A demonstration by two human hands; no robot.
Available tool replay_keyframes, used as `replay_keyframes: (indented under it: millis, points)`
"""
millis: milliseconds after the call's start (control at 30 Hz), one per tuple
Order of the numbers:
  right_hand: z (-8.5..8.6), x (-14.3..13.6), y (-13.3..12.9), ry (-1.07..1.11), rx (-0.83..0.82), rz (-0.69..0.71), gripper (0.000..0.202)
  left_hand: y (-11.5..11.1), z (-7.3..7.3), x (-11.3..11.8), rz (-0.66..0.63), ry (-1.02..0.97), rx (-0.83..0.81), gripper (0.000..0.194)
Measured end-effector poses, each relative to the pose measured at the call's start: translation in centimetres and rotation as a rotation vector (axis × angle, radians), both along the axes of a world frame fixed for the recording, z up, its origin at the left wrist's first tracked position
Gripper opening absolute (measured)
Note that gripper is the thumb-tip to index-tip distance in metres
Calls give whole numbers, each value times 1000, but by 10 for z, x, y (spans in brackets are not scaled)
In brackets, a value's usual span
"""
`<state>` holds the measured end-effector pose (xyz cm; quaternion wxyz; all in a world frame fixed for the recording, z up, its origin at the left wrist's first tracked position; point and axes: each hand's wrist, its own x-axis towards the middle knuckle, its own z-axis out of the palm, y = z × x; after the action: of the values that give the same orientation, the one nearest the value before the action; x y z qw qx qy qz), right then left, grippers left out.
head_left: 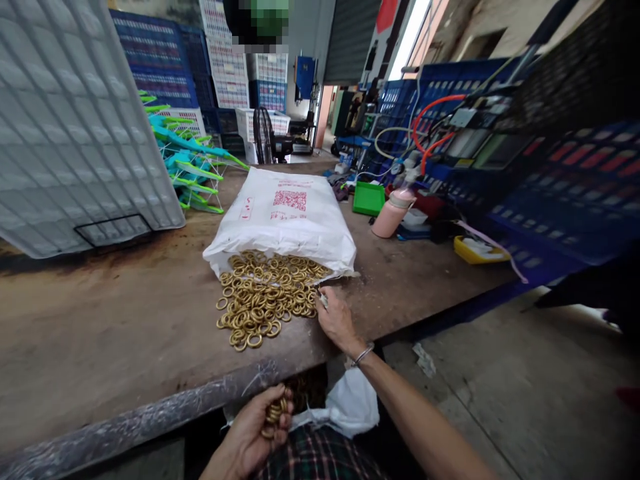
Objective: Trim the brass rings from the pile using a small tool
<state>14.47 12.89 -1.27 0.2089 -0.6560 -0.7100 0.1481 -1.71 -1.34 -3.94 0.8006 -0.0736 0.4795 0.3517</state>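
A heap of brass-coloured rings (pixel 265 300) spills from the mouth of a white printed sack (pixel 300 223) lying on the table. My left hand (pixel 263 427), below the table's front edge, is curled around several of these rings. My right hand (pixel 337 320) reaches to the right side of the heap with its fingers bent together. A small pale patch shows at those fingers, and what they hold, if anything, cannot be made out. Under the table edge, in front of my lap, a second white sack (pixel 353 403) gapes around a dark inside with rings faintly visible.
A large pale ribbed crate (pixel 85 133) stands at the left of the worn table (pixel 125 333), beside turquoise and lime hangers (pixel 193 167). On the right are a green tray (pixel 369 198), a pink bottle (pixel 393 215) and a yellow tray (pixel 477 250). Behind stands a fan (pixel 263 137).
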Motion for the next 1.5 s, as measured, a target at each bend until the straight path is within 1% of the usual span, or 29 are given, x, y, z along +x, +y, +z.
replay_keyframes:
  millis: [67,133,200,267,367,467,567,700,767,833,867,967,1067,1133,1233,1300,1400,1500]
  points:
    - [0,3,8,-4,-31,-21,22,4,-6,2,60,10,-123,12]
    - [2,2,13,-39,-58,8,23,6,-9,5,116,37,-189,11]
    - [3,0,15,-101,-73,34,24,7,-10,9,160,50,-186,5]
    - [3,-2,17,-168,-82,38,23,8,-11,10,184,50,-163,4]
    - [4,-4,18,-227,-91,16,22,8,-12,10,159,35,-134,5]
    - [2,-2,20,-219,-100,6,20,9,-13,9,128,36,-128,11]
    - [-2,1,21,-124,-89,6,18,8,-18,8,105,53,-116,14]
    - [-6,7,19,104,-25,7,14,3,-28,5,54,52,-57,7]
    - [-8,8,15,258,19,29,14,0,-29,4,24,41,21,16]
    - [-8,7,6,415,46,63,15,-4,-22,4,-13,58,123,29]
    - [-8,5,0,483,45,80,15,-6,-16,5,-28,87,178,34]
    - [-6,-1,-23,637,-18,147,14,-10,13,10,-33,240,360,42]
    - [-3,-9,-48,760,-134,227,13,-9,41,15,56,425,557,42]
    - [0,-14,-62,826,-207,270,14,-6,50,17,119,525,627,48]
    - [3,-21,-75,884,-276,336,16,0,52,16,126,595,697,55]
    - [4,-25,-79,896,-273,363,17,3,50,15,106,599,721,52]
    - [6,-31,-82,895,-248,368,17,6,48,13,86,606,710,42]
    - [6,-33,-83,888,-302,400,17,6,46,9,78,646,675,39]
